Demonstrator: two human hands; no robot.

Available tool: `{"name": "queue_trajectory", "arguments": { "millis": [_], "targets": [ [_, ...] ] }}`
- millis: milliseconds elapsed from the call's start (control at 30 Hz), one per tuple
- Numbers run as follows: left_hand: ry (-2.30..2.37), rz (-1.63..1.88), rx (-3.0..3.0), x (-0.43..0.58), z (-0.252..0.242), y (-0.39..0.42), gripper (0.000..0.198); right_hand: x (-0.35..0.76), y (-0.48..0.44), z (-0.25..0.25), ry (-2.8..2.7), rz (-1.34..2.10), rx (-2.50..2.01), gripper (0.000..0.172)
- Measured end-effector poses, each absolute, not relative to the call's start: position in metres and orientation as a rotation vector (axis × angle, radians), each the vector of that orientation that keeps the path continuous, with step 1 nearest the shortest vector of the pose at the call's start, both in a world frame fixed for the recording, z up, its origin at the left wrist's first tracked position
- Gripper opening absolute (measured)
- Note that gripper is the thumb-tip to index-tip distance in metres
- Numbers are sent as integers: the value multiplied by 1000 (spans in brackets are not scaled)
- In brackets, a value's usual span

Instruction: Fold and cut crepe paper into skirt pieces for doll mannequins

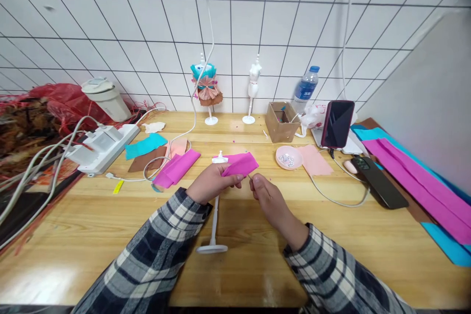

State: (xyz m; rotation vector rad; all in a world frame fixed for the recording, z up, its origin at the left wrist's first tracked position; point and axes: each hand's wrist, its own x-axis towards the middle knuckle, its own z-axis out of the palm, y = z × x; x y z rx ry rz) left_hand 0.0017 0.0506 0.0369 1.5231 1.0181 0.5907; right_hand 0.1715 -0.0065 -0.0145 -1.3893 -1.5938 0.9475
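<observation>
My left hand (211, 184) is closed around a small white mannequin stand (213, 228) with a strip of magenta crepe paper (241, 163) wrapped over its top. The stand's round base (211, 249) points toward me, lifted off the wooden table (110, 225). My right hand (267, 198) is pinched just right of the paper, thumb and fingertip together on something thin, possibly a pin, that I cannot make out. Both sleeves are plaid.
A dressed mannequin (206, 89), a bare one (253, 89), a cardboard box (281, 121), a water bottle (306, 86) and a propped phone (336, 123) stand at the back. A pink bead dish (289, 157), folded magenta paper (176, 168), a power strip (105, 147), another phone (379, 181) and paper sheets (415, 186) lie around.
</observation>
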Motion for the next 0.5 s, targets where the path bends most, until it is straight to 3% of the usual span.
{"name": "queue_trajectory", "arguments": {
  "millis": [500],
  "targets": [
    [1089, 533, 1582, 6, 38, 47, 32, 171, -10, -5, -1669, 846, -1414, 36]
  ]
}}
